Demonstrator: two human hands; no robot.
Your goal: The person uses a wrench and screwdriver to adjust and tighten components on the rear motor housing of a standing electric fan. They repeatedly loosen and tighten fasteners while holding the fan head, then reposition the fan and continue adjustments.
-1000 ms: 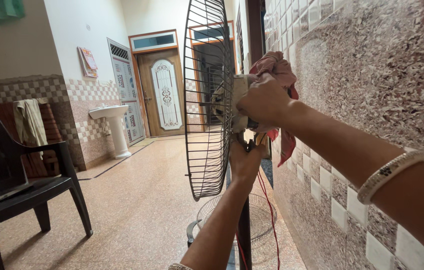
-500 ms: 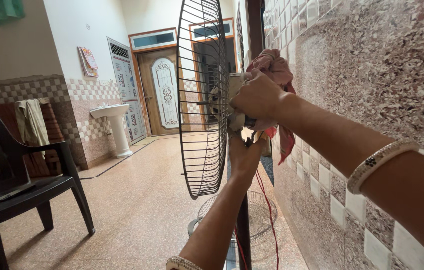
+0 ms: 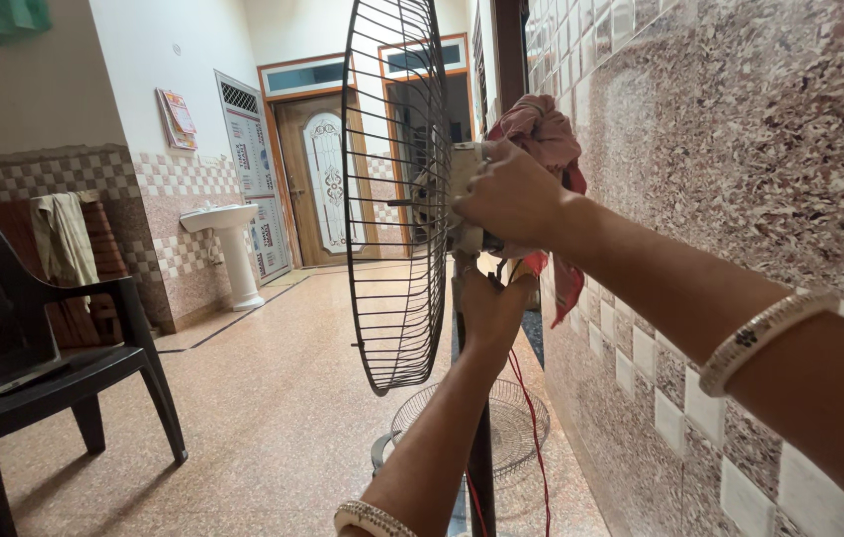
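A pedestal fan stands close to the tiled wall, its black wire rear grille (image 3: 394,189) upright and seen edge-on. My right hand (image 3: 509,195) grips the pale motor housing (image 3: 452,189) behind the grille, with a red cloth (image 3: 548,139) bunched over and behind it. My left hand (image 3: 486,308) reaches up from below and holds the fan's neck just under the motor, at the top of the dark pole (image 3: 481,447). A red cable (image 3: 533,438) hangs down beside the pole. Both wrists wear white beaded bangles.
A second wire grille (image 3: 511,418) lies flat on the floor by the fan base. A black plastic chair (image 3: 34,348) with a remote on its seat stands left. A white pedestal basin (image 3: 228,239) and wooden doors (image 3: 317,179) are farther back. The speckled tiled wall (image 3: 720,199) runs close on the right.
The view has moved closer and slightly left, so the grille appears larger. Both hands stay on the fan's motor and neck; the red cloth remains at the motor.
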